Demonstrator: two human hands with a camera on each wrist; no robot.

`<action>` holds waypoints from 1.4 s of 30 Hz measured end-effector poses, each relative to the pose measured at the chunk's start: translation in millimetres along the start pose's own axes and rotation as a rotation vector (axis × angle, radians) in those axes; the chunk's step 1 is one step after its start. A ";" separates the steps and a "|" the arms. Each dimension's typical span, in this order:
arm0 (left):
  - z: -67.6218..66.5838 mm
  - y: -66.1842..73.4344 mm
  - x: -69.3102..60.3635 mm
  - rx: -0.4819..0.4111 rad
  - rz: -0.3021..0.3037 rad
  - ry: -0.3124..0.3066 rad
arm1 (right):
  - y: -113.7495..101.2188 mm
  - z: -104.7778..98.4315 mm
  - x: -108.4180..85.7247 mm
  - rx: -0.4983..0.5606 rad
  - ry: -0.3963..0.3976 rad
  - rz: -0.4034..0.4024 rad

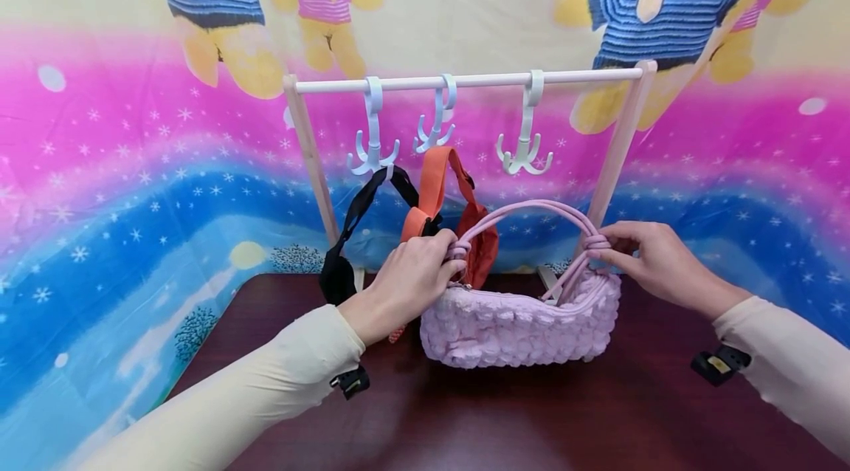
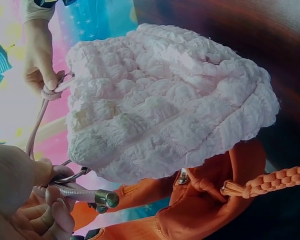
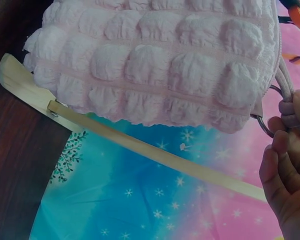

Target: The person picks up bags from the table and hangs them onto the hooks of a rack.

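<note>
A pink puffy handbag (image 1: pixel 518 331) with a corded handle (image 1: pixel 531 207) is held in front of the rack, its handle arched upward. My left hand (image 1: pixel 415 264) pinches the knotted left end of the handle. At the other end, my right hand (image 1: pixel 647 260) pinches the right knot between thumb and fingers. In the left wrist view, the bag's bubbly fabric (image 2: pixel 160 100) and a metal cord tip (image 2: pixel 106 198) show. From the right wrist, metal rings (image 3: pixel 264 125) join the handle to the bag. Behind the left hand stands an orange bag (image 1: pixel 479 242) with an orange strap.
A wooden rack (image 1: pixel 465 80) stands at the back of the dark table (image 1: pixel 531 419). From its bar hang a blue hook (image 1: pixel 373 131), a second hook (image 1: pixel 436 120) and a pale green hook (image 1: pixel 526 131). A black bag (image 1: pixel 339 277) hangs by its strap at left. Patterned cloth (image 1: pixel 99 198) surrounds the table.
</note>
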State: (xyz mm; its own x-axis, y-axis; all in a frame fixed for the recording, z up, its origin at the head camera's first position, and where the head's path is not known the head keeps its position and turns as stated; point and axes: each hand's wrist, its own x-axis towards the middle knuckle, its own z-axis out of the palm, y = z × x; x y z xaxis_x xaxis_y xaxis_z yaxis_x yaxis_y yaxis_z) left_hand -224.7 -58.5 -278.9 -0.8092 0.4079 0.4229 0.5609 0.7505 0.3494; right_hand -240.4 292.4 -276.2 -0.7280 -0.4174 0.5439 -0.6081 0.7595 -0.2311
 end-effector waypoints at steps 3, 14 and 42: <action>-1.4 0.2 0.9 0.000 0.000 0.004 | -0.4 -0.4 -0.4 0.001 -0.003 0.009; -7.0 2.6 4.0 0.016 -0.020 0.000 | -3.9 -6.8 3.4 0.003 -0.004 0.026; -17.7 3.1 8.4 -0.024 0.011 0.053 | -14.1 -12.9 12.5 0.017 0.011 0.019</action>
State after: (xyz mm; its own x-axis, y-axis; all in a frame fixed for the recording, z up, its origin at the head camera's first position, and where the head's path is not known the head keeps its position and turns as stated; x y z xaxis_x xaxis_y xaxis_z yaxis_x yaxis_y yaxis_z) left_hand -226.7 -62.0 -259.4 -0.7927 0.3876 0.4705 0.5746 0.7330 0.3641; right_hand -236.9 283.0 -255.7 -0.7362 -0.3974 0.5478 -0.5995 0.7586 -0.2552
